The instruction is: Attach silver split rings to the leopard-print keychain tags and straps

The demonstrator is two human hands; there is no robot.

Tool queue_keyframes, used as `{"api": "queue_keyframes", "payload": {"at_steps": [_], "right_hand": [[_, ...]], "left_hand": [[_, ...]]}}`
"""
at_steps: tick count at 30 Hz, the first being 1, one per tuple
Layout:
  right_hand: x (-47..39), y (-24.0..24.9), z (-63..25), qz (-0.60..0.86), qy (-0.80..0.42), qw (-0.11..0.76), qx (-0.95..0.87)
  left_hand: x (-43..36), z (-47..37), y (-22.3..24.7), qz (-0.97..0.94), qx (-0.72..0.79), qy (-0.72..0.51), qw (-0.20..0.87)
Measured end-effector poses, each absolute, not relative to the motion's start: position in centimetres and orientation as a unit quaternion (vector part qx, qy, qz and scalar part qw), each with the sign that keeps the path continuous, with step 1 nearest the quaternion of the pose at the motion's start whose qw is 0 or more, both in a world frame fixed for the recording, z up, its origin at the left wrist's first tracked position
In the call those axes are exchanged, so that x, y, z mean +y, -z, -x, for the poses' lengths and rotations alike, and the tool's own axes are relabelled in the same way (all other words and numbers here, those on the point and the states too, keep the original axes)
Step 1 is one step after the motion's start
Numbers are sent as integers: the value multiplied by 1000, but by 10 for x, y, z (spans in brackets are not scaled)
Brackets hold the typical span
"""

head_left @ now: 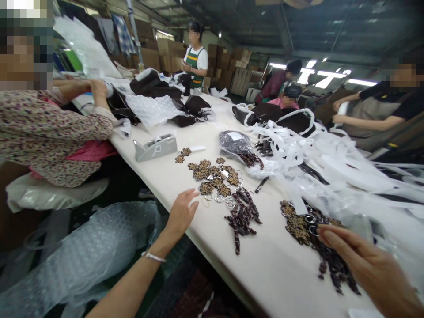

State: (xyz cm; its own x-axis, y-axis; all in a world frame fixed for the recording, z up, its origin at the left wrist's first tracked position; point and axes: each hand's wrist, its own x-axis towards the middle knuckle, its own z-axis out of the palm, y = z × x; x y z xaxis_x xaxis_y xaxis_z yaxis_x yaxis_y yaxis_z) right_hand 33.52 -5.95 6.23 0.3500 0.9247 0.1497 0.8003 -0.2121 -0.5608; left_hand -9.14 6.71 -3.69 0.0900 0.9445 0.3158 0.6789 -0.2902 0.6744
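My left hand hovers by the table's near edge, fingers stretched and thumb apart, nothing in it. Just beyond it lies a pile of leopard-print, flower-shaped charms, with loose metal key rings beside them. Dark twisted straps are heaped to the right of the rings. My right hand pinches a metal key ring between thumb and fingertips. Under and around that ring are more leopard-print charms and dark straps, partly hidden by the hand.
A grey tape dispenser stands on the white table. Behind the charms is a plastic bag of dark straps. White strips and plastic wrap cover the right side. A co-worker's floral sleeve is at left; other people stand farther back.
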Motion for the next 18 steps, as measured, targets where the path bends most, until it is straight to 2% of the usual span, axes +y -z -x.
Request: {"api": "queue_keyframes", "payload": {"at_steps": [2, 7, 12, 18], "right_hand": [[-49, -38, -295, 745, -155, 263, -593], [-38, 27, -225, 628, -147, 264, -717], [-35, 65, -209, 602, -70, 266, -749], [-30, 73, -208, 588, -20, 310, -747]], "left_hand": [[107, 112, 39, -708, 629, -308, 90], [173, 135, 34, -719, 634, -279, 67], [157, 93, 42, -814, 526, -228, 92], [136, 58, 44, -847, 493, -177, 88]]}}
